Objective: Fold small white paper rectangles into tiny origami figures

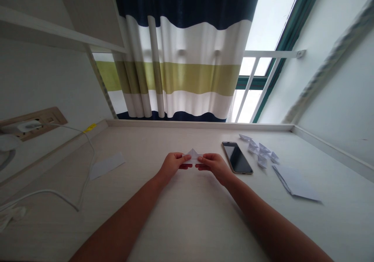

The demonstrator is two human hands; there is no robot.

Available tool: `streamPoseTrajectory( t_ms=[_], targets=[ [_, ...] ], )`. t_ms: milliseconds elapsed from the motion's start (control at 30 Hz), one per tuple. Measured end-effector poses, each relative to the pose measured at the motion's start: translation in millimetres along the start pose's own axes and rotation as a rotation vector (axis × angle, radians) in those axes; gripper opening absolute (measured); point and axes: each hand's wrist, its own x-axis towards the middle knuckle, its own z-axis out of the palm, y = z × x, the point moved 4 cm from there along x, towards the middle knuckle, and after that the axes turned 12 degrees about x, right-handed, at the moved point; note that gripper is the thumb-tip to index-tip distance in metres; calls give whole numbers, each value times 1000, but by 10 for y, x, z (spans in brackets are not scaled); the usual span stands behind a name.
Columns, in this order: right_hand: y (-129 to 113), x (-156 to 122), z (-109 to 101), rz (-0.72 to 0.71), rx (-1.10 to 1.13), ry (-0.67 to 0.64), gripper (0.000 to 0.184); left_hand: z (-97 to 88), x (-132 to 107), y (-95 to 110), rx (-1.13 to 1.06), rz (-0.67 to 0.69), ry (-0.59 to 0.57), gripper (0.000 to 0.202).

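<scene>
Between my two hands is a small piece of folded white paper (pixel 193 157), with a triangular peak at its top and a flat band along the bottom. My left hand (pixel 175 161) pinches its left end, thumb in front and fingers behind. Its right end is gripped the same way by my right hand (pixel 212 162). The fingertips show below the paper's lower edge. To the right of my right hand lies a dark-screened smartphone (pixel 237 158). Several small folded paper boats (pixel 263 149) are grouped beyond the phone.
A stack of white paper (pixel 296 182) lies on the right of the pale desk (pixel 175 223). At left are a paper strip (pixel 107 165) and a white cable (pixel 89 164) running from a wall socket (pixel 43 119). A raised ledge (pixel 198 124) edges the desk before the striped curtain (pixel 187 75).
</scene>
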Motion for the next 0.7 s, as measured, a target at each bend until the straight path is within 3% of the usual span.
streamPoseTrajectory(
  t_ms=[433, 700],
  targets=[
    [-34, -8, -6, -6, 29, -5, 25, -2, 36, -44, -95, 30, -34, 32],
    [-94, -11, -5, -129, 56, 1, 29, -12, 38, -46, -101, 42, -21, 31]
  ],
)
